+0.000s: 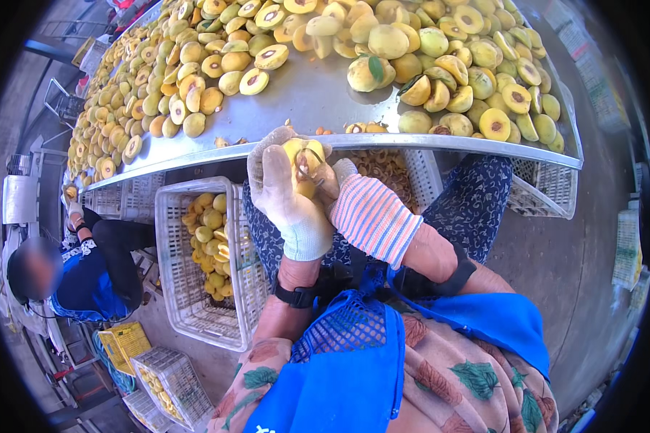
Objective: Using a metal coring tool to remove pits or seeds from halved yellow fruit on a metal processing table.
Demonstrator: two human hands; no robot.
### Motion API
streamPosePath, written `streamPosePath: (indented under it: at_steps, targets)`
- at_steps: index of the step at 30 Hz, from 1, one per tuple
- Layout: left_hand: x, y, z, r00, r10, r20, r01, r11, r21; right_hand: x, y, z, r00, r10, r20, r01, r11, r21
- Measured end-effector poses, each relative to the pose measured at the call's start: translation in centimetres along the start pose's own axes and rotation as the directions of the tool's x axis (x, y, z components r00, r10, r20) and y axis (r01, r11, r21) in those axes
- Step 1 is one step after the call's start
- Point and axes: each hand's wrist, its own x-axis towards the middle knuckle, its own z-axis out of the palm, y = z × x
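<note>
My left hand (281, 189), in a pale knit glove, holds a halved yellow stone fruit (305, 157) with its cut face showing, just off the near edge of the metal table. A thin curved metal tool (305, 174) lies against the brown pit area of that half. Wearing a striped cuff, my right hand (342, 184) is closed at the fruit, on the tool's side; its fingertips and the tool's handle are mostly hidden. Cut and whole yellow fruit (387, 41) are heaped on the tabletop beyond both hands.
The table's raised metal rim (357, 142) runs before me. A white plastic crate (241, 270) with fruit stands at left; under the table, another crate (425, 173) holds brown scraps. A co-worker (97, 270) sits at far left. More crates stand at lower left and right.
</note>
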Motion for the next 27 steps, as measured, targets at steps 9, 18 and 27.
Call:
streamPosePath:
  at_steps: [9,18,27]
  targets:
    - [1.1,-0.1,-0.4,1.000,-0.003,-0.030,0.004,0.999,0.041,0.9,0.7,0.5,0.984,-0.159,-0.081,0.164,0.985,0.057]
    - [0.4,0.2,-0.2,1.000,0.007,-0.028,0.001,0.964,0.266,-0.7,2.0,1.7,0.988,-0.105,0.111,0.125,0.975,-0.183]
    - [1.5,1.2,-4.2,0.866,0.358,0.349,-0.485,0.771,0.412,0.5,0.3,0.6,0.781,0.268,0.564,-0.611,0.512,0.603]
